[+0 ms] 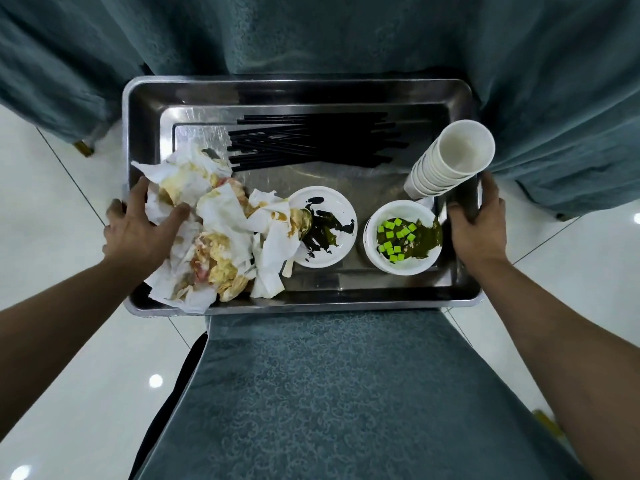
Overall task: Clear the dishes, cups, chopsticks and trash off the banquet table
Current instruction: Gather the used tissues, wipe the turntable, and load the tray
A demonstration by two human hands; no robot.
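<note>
A steel tray sits between two teal-covered chairs. It holds several black chopsticks, a heap of stained napkins, a white plate smeared dark, a white bowl with green cubes, and a tilted stack of white paper cups at its right end. My left hand grips the tray's left rim, thumb lying on the napkins. My right hand grips the right rim beside the cups, thumb inside the wall.
A teal chair seat lies directly below the tray, and more teal fabric hangs behind it. White glossy floor tiles show on both sides. A gold chair leg stands at the left.
</note>
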